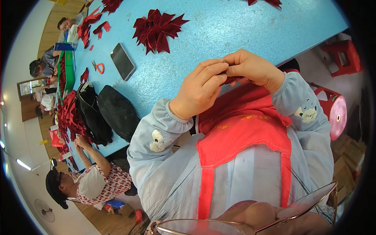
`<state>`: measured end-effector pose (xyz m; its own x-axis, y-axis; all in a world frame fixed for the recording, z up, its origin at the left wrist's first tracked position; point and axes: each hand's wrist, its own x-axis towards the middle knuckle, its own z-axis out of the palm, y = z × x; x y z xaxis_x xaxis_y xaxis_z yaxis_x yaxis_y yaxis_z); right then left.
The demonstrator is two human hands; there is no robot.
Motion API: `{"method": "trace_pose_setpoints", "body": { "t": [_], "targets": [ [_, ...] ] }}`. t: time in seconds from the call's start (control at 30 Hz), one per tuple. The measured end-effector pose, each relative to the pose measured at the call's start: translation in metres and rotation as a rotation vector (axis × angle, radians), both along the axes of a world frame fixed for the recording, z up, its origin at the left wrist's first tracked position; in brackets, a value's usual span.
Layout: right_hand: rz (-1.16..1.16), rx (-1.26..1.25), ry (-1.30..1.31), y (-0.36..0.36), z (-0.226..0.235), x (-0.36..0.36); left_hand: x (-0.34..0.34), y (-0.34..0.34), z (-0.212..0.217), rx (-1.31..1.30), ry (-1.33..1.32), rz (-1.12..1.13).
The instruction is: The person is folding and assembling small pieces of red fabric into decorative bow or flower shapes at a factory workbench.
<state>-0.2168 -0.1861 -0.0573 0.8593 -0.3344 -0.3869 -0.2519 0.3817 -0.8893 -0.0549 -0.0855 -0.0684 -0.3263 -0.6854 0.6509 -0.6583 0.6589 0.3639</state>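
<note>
My left hand (200, 88) and my right hand (254, 70) meet fingertip to fingertip over my lap, just off the table's near edge. Both are closed, pinching a small piece of dark red ribbon (228, 81); the fingers cover most of it, so its shape is hidden. Beyond them on the table lies a cluster of dark red velvet ribbon bows (158, 31) with pointed ends. A red apron (243, 135) spreads below my wrists.
On the blue table (219, 29) lie a phone (122, 62), orange-handled scissors (98, 67), black pouches (116, 111), a ribbon heap (71, 117) and a green tray (69, 70). A co-worker (90, 182) handles ribbons at left; others sit farther along. Red stools (344, 56) stand right.
</note>
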Motion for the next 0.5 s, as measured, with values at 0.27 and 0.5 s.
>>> {"method": "trace_pose_setpoints", "body": {
  "t": [0.27, 0.5],
  "targets": [
    [0.080, 0.033, 0.009, -0.003, 0.005, -0.008, 0.005, 0.003, 0.000, -0.012, -0.087, -0.069],
    [0.062, 0.274, -0.241, 0.001, -0.002, -0.012, 0.007, 0.007, -0.009, -0.203, -0.033, -0.033]
  ]
}}
